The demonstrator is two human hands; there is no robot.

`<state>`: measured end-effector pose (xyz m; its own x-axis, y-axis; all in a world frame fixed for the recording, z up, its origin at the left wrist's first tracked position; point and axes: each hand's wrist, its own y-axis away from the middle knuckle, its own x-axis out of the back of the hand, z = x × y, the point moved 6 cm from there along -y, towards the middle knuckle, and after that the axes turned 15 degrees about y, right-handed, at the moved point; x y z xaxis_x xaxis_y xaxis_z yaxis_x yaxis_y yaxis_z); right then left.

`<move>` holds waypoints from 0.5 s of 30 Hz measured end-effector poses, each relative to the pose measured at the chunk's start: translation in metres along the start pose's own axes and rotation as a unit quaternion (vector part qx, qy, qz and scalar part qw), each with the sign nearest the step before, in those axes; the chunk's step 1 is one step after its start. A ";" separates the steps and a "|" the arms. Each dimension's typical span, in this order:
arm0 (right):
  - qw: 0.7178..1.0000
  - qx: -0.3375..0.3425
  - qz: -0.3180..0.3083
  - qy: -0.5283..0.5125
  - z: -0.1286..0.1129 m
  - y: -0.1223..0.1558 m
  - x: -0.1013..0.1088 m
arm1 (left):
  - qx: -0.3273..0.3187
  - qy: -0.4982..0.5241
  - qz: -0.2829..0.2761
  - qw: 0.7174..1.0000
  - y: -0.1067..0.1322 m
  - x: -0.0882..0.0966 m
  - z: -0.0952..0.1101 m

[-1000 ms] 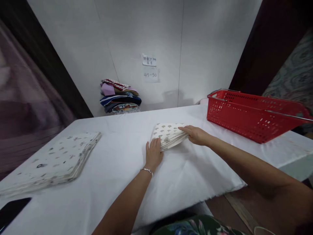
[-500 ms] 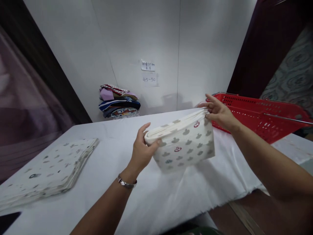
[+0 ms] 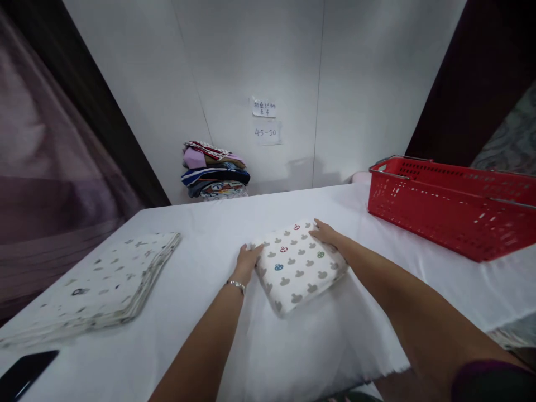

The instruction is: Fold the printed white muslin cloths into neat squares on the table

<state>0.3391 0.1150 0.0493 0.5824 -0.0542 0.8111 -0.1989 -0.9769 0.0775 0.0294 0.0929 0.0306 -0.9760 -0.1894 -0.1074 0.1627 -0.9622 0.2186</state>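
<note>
A folded white cloth [image 3: 299, 265] printed with grey mushrooms, a few of them red, blue or green, lies nearly flat at the middle of the white-covered table [image 3: 205, 245]. My left hand [image 3: 250, 261], a bracelet at its wrist, grips the cloth's far left corner with the thumb on top. At the far right corner, my right hand [image 3: 325, 231] holds the cloth's edge, its fingers partly hidden behind the fabric. Whether the whole underside touches the table I cannot tell.
Left on the table is a flat stack of folded printed cloth [image 3: 109, 273], with a black phone [image 3: 27, 373] nearer me. A pile of folded coloured fabrics [image 3: 215, 170] stands by the wall. A red plastic basket [image 3: 444, 215] sits at the right. Paper signs [image 3: 266, 120] hang on the wall.
Both hands have lowered the folded cloth from a raised, upright tilt to nearly flat on the table. Its broad printed face now points up. The view has shifted slightly.
</note>
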 end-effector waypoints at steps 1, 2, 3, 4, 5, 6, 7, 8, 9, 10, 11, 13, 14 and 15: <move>1.000 -0.003 -0.005 0.014 0.005 0.002 -0.006 | -0.003 -0.011 0.002 1.000 0.000 0.001 -0.006; 1.000 -0.005 -0.009 0.026 0.011 0.004 -0.009 | -0.006 -0.022 0.001 1.000 0.001 0.001 -0.011; 0.999 -0.005 -0.014 0.036 0.017 0.008 -0.010 | -0.009 -0.031 0.000 0.999 0.003 0.001 -0.015; 0.999 -0.005 -0.019 0.045 0.024 0.012 -0.008 | -0.016 -0.041 -0.001 0.999 0.006 0.001 -0.018; 0.998 -0.006 -0.027 0.053 0.030 0.017 -0.006 | -0.023 -0.056 0.000 0.998 0.008 0.000 -0.019; 0.998 -0.006 -0.036 0.060 0.037 0.023 -0.004 | -0.033 -0.075 0.001 0.997 0.009 -0.001 -0.020; 0.997 -0.006 -0.043 0.065 0.042 0.029 -0.001 | -0.044 -0.096 0.002 0.994 0.009 -0.003 -0.019; 0.996 -0.006 -0.049 0.068 0.046 0.035 0.001 | -0.057 -0.114 0.001 0.992 0.008 -0.005 -0.016; 0.996 -0.007 -0.051 0.068 0.049 0.040 0.003 | -0.072 -0.127 -0.002 0.989 0.005 -0.008 -0.012; 0.997 -0.010 -0.052 0.060 0.050 0.044 0.004 | -0.090 -0.132 -0.007 0.987 0.000 -0.011 -0.006; 0.998 -0.013 -0.052 0.043 0.049 0.047 0.004 | -0.108 -0.129 -0.011 0.986 -0.005 -0.013 0.002; 0.998 -0.022 -0.049 -0.012 0.042 0.048 0.000 | -0.145 -0.129 -0.011 0.981 -0.018 -0.015 0.018; 0.998 -0.028 -0.043 -0.041 0.037 0.047 -0.002 | -0.154 -0.140 -0.006 0.978 -0.024 -0.014 0.024; 0.997 -0.033 -0.035 -0.064 0.032 0.045 -0.004 | -0.154 -0.158 -0.001 0.975 -0.030 -0.012 0.028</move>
<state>0.3531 0.0646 0.0307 0.6917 -0.0173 0.7220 -0.2043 -0.9636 0.1727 0.0320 0.1290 0.0521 -0.9642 -0.1649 0.2077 0.1496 -0.9849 -0.0875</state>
